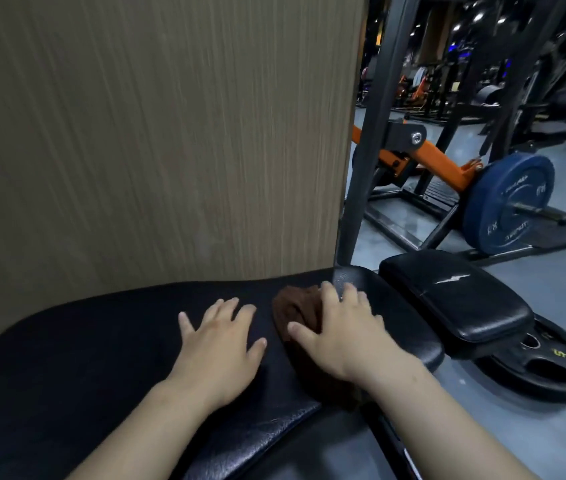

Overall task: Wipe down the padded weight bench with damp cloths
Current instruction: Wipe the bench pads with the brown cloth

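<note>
Wiping: crumpled brown cloth (297, 308) is pressed on black padded desk (84, 341) by flat right hand (344, 337), left hand (222, 348) spread empty; sweep needed next.

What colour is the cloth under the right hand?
Dark brown cloth, seen in the head view, under the right hand.

View: single, head-worn | Facing: forward and down | Range: held close above black padded vinyl bench (101, 341) | Backdrop: tan wood-grain panel (153, 133)
</note>
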`<action>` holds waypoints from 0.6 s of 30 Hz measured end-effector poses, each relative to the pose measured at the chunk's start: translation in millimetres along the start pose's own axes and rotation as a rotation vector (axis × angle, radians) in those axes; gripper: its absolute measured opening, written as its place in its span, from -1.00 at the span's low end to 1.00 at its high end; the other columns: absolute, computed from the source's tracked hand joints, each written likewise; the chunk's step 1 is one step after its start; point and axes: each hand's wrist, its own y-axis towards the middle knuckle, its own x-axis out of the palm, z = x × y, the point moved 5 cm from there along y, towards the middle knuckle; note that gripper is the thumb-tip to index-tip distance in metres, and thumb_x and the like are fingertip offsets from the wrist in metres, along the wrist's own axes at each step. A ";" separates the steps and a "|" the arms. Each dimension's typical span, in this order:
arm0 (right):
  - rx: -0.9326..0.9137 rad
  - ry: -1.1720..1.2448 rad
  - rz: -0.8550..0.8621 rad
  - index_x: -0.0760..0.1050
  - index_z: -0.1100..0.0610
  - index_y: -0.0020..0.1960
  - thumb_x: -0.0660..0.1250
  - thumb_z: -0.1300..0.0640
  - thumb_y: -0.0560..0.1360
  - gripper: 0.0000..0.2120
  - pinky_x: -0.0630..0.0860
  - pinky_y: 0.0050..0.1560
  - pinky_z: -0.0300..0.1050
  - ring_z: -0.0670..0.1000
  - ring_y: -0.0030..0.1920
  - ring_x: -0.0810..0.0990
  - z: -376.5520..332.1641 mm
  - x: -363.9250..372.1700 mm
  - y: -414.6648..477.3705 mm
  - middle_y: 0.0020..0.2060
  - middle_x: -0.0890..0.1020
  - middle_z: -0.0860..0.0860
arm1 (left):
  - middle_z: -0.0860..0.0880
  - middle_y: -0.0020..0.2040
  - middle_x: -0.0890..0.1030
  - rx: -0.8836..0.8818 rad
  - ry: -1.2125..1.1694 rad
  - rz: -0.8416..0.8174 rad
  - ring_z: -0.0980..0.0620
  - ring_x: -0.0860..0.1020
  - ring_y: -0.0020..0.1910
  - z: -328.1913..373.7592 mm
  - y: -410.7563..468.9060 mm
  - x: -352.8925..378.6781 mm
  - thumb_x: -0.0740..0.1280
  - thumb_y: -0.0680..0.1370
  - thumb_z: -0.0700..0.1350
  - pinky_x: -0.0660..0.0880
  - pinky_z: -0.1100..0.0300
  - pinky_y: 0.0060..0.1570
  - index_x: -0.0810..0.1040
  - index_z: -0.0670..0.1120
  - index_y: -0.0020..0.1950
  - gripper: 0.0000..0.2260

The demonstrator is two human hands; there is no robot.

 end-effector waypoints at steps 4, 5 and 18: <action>0.073 0.027 -0.028 -0.15 -0.05 0.60 0.05 -0.31 0.57 -0.27 0.02 0.47 0.35 0.28 0.56 -0.11 -15.9 43.6 22.3 0.58 -0.08 0.19 | 0.06 0.62 0.05 -0.029 -0.075 0.014 0.02 -0.05 0.60 -11.0 -8.2 10.2 0.09 0.64 0.22 -0.07 -0.32 0.49 0.11 0.13 0.57 -0.48; 0.075 0.017 0.003 -0.12 -0.05 0.60 0.04 -0.26 0.60 -0.32 0.05 0.46 0.35 0.29 0.55 -0.05 -17.5 46.6 26.4 0.58 -0.01 0.19 | 0.06 0.62 0.04 -0.027 -0.083 0.016 0.01 -0.05 0.60 -13.4 -7.8 12.3 0.08 0.63 0.22 -0.07 -0.32 0.49 0.11 0.14 0.57 -0.48; -0.228 -0.022 0.187 0.38 -0.09 0.45 0.27 0.03 0.54 -0.53 0.42 0.32 -0.06 0.06 0.37 0.45 32.5 20.2 65.6 0.43 0.43 -0.04 | 0.05 0.63 0.03 0.106 0.000 -0.094 0.01 -0.07 0.60 -23.2 5.7 21.6 0.08 0.61 0.29 -0.08 -0.29 0.51 0.07 0.21 0.58 -0.45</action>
